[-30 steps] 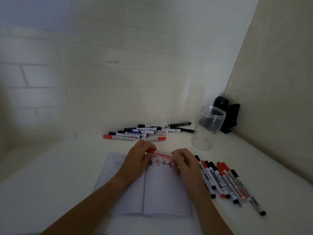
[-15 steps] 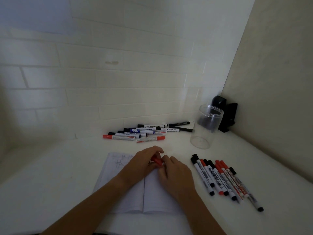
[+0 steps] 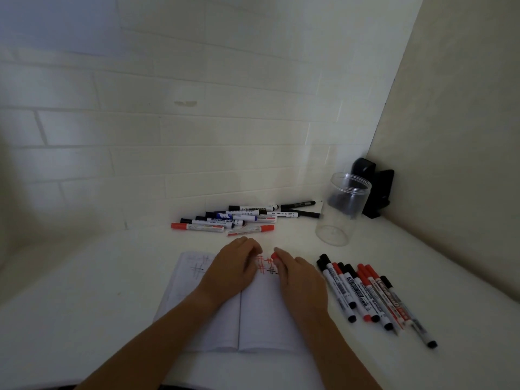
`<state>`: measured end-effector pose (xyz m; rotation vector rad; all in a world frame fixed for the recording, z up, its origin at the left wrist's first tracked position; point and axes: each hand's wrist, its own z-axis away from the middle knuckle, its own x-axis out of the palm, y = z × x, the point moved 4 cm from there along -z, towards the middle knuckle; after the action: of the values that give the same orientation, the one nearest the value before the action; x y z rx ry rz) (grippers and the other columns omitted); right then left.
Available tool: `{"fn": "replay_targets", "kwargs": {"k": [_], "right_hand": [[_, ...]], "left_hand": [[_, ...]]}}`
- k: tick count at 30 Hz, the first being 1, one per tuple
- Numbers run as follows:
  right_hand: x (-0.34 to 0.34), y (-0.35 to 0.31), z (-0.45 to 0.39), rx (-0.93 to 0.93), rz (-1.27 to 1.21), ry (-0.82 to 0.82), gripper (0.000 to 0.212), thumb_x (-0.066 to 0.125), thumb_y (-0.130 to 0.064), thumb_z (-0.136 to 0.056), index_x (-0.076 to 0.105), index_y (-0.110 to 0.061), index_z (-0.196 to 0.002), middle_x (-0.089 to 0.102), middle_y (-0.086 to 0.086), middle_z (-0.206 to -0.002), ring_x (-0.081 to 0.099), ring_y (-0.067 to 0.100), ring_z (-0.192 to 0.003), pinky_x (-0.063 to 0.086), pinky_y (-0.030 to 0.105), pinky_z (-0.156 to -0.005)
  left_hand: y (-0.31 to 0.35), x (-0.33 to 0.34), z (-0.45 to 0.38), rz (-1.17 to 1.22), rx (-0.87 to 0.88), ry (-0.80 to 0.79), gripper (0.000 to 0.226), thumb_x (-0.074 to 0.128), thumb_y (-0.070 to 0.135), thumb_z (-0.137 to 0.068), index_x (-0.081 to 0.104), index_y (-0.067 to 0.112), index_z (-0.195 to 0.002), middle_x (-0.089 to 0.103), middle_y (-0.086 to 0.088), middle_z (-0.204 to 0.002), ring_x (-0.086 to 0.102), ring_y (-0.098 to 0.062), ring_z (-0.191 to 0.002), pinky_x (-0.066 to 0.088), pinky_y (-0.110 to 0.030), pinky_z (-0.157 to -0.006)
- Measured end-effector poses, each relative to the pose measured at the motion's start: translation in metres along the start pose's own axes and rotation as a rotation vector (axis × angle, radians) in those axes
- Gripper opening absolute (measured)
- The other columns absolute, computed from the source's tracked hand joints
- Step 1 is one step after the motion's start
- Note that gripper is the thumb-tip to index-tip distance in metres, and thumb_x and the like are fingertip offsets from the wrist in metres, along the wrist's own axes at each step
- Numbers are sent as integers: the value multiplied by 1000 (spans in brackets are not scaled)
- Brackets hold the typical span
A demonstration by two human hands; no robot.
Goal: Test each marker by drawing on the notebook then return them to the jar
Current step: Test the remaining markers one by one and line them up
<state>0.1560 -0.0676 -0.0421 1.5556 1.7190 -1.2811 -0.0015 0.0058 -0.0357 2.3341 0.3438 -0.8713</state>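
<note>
An open notebook [image 3: 267, 319] lies on the white table, with red and black hash marks near its top edge. My left hand [image 3: 232, 270] rests on the left page, fingers loosely curled, and nothing shows in it. My right hand [image 3: 302, 280] holds a red marker [image 3: 274, 256] over the right page. Only the marker's red end shows past my fingertips. The clear plastic jar [image 3: 342, 209] stands upright at the back right with no markers in it.
Several red and black markers [image 3: 365, 294] lie in a row right of the notebook. Another pile of markers [image 3: 233, 219] lies along the tiled back wall. A black holder [image 3: 374, 187] sits in the corner behind the jar. A wall closes off the right side.
Both hands held the red marker stretched between them, came together over the notebook, then parted. The marker now stays in my right hand alone.
</note>
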Motion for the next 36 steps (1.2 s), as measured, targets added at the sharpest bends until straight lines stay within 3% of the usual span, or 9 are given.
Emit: {"fn": "replay_targets", "kwargs": {"k": [6, 12, 17, 20, 23, 28, 31, 36], "right_hand": [[2, -4, 0, 51, 87, 66, 36, 33, -45, -107, 59, -21, -106, 53, -5, -104, 60, 14, -69, 54, 30, -60], [2, -2, -1, 76, 87, 74, 36, 36, -43, -108, 60, -16, -105, 51, -1, -108, 61, 16, -68, 55, 31, -60], [2, -2, 0, 74, 85, 141, 28, 48, -35, -105, 63, -13, -97, 55, 3, -100, 59, 19, -56, 51, 31, -47], [0, -4, 0, 99, 93, 148, 37, 32, -40, -106, 58, -16, -97, 57, 0, -93, 59, 18, -59, 52, 32, -50], [-7, -11, 2, 98, 87, 170, 40, 20, -51, -103, 45, -24, -86, 56, -7, -68, 55, 14, -53, 45, 30, -47], [-13, -9, 8, 233, 143, 103, 71, 24, -82, -88, 59, -23, -68, 62, -3, -60, 62, 18, -58, 52, 29, -59], [-14, -10, 9, 262, 114, 48, 68, 21, -77, -80, 59, -21, -69, 60, -4, -60, 59, 16, -59, 51, 28, -61], [-15, -11, 9, 224, 82, -12, 51, 35, -68, -83, 56, -22, -76, 55, -5, -62, 56, 11, -61, 48, 26, -61]], "left_hand": [[-8, 2, 2, -33, -52, 9, 21, 54, 11, -85, 55, 26, -99, 55, 12, -94, 52, -3, -86, 48, -21, -77], [-7, 2, 2, -20, -66, 11, 24, 55, 4, -85, 56, 24, -99, 56, 10, -94, 52, -5, -87, 47, -20, -77], [-8, 3, 1, 2, -77, 12, 26, 52, 0, -84, 57, 22, -98, 57, 9, -95, 53, -7, -88, 48, -21, -79], [-9, 3, 1, 7, -81, 18, 28, 52, -2, -84, 56, 23, -96, 58, 9, -94, 54, -7, -88, 47, -19, -80], [-9, 3, 1, 8, -83, 18, 29, 51, -2, -83, 55, 24, -95, 57, 9, -94, 53, -6, -87, 44, -16, -78], [-8, 2, 1, 17, -90, 24, 30, 50, -3, -82, 55, 25, -94, 56, 10, -92, 52, -4, -86, 40, -12, -76], [-9, 3, 1, 20, -103, 22, 31, 50, -3, -83, 54, 25, -94, 57, 9, -93, 53, -5, -86, 42, -14, -77], [-11, 2, 1, 30, -98, 18, 32, 48, -1, -83, 52, 29, -94, 58, 10, -94, 55, -5, -88, 49, -21, -78]]}}
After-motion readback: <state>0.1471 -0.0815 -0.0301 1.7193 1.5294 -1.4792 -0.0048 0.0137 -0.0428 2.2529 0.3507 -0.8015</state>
